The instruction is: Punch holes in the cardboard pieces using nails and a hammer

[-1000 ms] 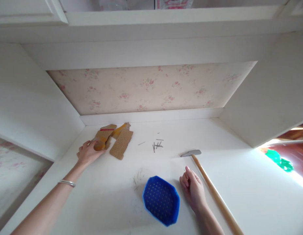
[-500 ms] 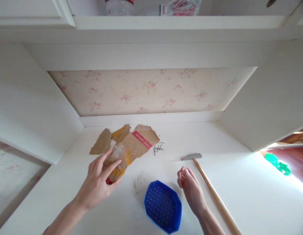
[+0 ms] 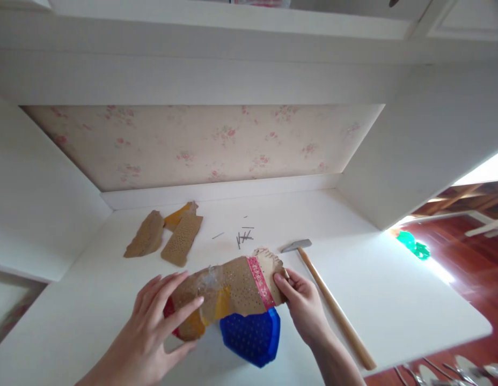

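Observation:
Raised over the white surface is a torn piece of cardboard (image 3: 239,283), dotted with small holes and crossed by pink and yellow tape. My left hand (image 3: 160,321) grips its left end, fingers on top and thumb at the lower edge. The right end is pinched by my right hand (image 3: 300,300). Partly hidden below the cardboard lies a blue plastic container (image 3: 253,338) with a dotted bottom. To the right of my right hand rests a hammer (image 3: 335,305) with a wooden handle. Several loose nails (image 3: 244,236) lie beyond the cardboard.
More cardboard pieces lie at the back left: a plain torn scrap (image 3: 146,236) and a holed strip (image 3: 182,239) over a yellow-taped one. White side panels (image 3: 378,145) flank the surface. The table edge (image 3: 430,346) runs along the right, with spoons (image 3: 466,370) beyond it.
The cardboard has been lifted and brought nearer, above the blue container, uncovering a holed strip. My right hand has closed on its right end. The view has shifted to the right.

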Demonstrator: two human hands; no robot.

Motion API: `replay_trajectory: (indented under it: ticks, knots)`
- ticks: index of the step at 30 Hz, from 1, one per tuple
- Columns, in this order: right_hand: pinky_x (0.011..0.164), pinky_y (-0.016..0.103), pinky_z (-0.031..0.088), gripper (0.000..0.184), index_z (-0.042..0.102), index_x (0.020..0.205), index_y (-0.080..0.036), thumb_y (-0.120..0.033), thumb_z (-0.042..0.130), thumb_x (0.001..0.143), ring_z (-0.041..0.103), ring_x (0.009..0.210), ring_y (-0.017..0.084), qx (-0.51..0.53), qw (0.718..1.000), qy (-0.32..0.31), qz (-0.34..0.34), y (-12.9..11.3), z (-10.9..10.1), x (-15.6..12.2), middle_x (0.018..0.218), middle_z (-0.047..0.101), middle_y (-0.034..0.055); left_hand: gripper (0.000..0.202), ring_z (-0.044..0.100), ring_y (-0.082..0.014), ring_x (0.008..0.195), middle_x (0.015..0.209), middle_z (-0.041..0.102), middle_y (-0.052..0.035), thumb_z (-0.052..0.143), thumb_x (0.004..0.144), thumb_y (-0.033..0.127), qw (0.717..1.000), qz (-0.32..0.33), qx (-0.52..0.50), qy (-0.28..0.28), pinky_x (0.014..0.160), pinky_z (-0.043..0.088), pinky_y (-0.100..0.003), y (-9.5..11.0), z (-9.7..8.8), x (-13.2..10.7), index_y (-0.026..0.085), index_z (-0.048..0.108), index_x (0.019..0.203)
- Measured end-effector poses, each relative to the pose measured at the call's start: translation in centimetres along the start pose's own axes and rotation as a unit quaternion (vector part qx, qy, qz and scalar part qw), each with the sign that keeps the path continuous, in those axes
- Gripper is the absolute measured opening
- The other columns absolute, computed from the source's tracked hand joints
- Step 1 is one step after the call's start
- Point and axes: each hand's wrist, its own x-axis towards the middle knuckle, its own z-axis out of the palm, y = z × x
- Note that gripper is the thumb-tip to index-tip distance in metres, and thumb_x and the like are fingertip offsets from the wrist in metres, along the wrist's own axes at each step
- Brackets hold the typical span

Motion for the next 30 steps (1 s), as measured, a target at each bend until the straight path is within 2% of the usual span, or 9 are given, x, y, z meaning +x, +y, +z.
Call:
replay_trajectory:
  ticks: [3, 4, 7, 9, 11, 16, 20, 25, 30]
  knots:
    - [0.061, 0.027, 0.046, 0.022, 0.069, 0.085, -0.019, -0.041, 0.069, 0.085, 0.058, 0.064, 0.017, 0.042, 0.999, 0.022, 0.011, 0.4, -0.6, -0.7, 0.075, 0.068, 0.0021, 0.077, 0.035, -0.0402, 0.137, 0.155, 0.032, -0.0093, 0.078, 0.069, 0.043, 0.968, -0.166, -0.180, 0.055, 0.103, 0.044, -0.057, -0.3, 1.3, -0.5, 0.038, 0.048, 0.140]
    - [0.061, 0.026, 0.046, 0.021, 0.069, 0.085, -0.019, -0.041, 0.070, 0.084, 0.058, 0.065, 0.017, 0.051, 0.998, 0.026, 0.016, 0.4, -0.7, -0.9, 0.075, 0.069, 0.0023, 0.075, 0.037, -0.0384, 0.137, 0.154, 0.035, -0.0094, 0.075, 0.072, 0.045, 0.932, -0.244, -0.259, 0.070, 0.103, 0.045, -0.054, -0.3, 1.9, -0.5, 0.037, 0.046, 0.141]
    - [0.062, 0.024, 0.046, 0.022, 0.070, 0.083, -0.019, -0.041, 0.072, 0.082, 0.059, 0.067, 0.017, 0.071, 0.996, 0.034, 0.036, 0.6, -0.8, -1.7, 0.075, 0.070, 0.0021, 0.062, 0.044, -0.0323, 0.135, 0.147, 0.047, -0.0079, 0.068, 0.080, 0.049, 0.766, -0.449, -0.455, 0.074, 0.104, 0.046, -0.045, 0.2, 4.0, -0.4, 0.034, 0.049, 0.137]
    - [0.064, 0.024, 0.048, 0.022, 0.071, 0.085, -0.018, -0.041, 0.073, 0.081, 0.061, 0.069, 0.016, 0.081, 0.995, 0.035, 0.049, 0.8, -0.7, -2.2, 0.077, 0.071, 0.0028, 0.058, 0.046, -0.0314, 0.134, 0.143, 0.053, -0.0088, 0.068, 0.081, 0.049, 0.685, -0.495, -0.532, 0.047, 0.105, 0.045, -0.043, 1.1, 4.9, 0.0, 0.028, 0.054, 0.133]
    - [0.066, 0.024, 0.049, 0.023, 0.072, 0.089, -0.018, -0.040, 0.073, 0.082, 0.062, 0.072, 0.017, 0.082, 0.994, 0.042, 0.054, 0.9, -0.7, -2.6, 0.080, 0.072, 0.0034, 0.057, 0.051, -0.0319, 0.128, 0.136, 0.059, -0.0111, 0.070, 0.081, 0.046, 0.648, -0.493, -0.581, 0.027, 0.103, 0.046, -0.041, 2.1, 5.3, 0.3, 0.021, 0.057, 0.131]
    - [0.056, 0.022, 0.048, 0.028, 0.069, 0.090, -0.017, -0.043, 0.073, 0.082, 0.058, 0.059, 0.013, -0.006, 0.997, 0.071, 0.036, 1.1, -0.8, -3.5, 0.066, 0.065, -0.0009, 0.061, 0.065, -0.0310, 0.110, 0.119, 0.070, -0.0114, 0.076, 0.077, 0.040, 0.627, -0.503, -0.594, 0.038, 0.084, 0.056, -0.034, 2.9, 4.3, 0.6, 0.016, 0.058, 0.130]
    - [0.041, 0.019, 0.038, 0.035, 0.065, 0.075, -0.016, -0.050, 0.072, 0.079, 0.048, 0.046, 0.009, -0.098, 0.992, 0.070, 0.045, 0.9, -0.8, -4.2, 0.055, 0.055, -0.0038, 0.063, 0.068, -0.0311, 0.103, 0.112, 0.073, -0.0111, 0.080, 0.072, 0.038, 0.633, -0.508, -0.582, 0.052, 0.080, 0.057, -0.033, 2.1, 2.8, 0.3, 0.015, 0.060, 0.127]
    - [0.036, 0.019, 0.036, 0.042, 0.058, 0.067, -0.017, -0.056, 0.067, 0.081, 0.049, 0.041, 0.010, -0.111, 0.989, 0.063, 0.076, 0.4, -1.0, -5.2, 0.050, 0.051, -0.0046, 0.065, 0.069, -0.0322, 0.100, 0.107, 0.075, -0.0101, 0.083, 0.066, 0.038, 0.608, -0.533, -0.586, 0.057, 0.072, 0.058, -0.032, 2.4, 1.4, 0.0, 0.015, 0.062, 0.123]
    - [0.035, 0.019, 0.036, 0.044, 0.054, 0.065, -0.018, -0.058, 0.067, 0.079, 0.050, 0.040, 0.010, -0.129, 0.984, 0.081, 0.092, 1.2, -1.4, -5.6, 0.049, 0.050, -0.0055, 0.060, 0.068, -0.0328, 0.102, 0.105, 0.075, -0.0086, 0.083, 0.062, 0.046, 0.625, -0.568, -0.531, 0.065, 0.078, 0.058, -0.033, 3.7, 2.6, -0.3, 0.017, 0.065, 0.111]
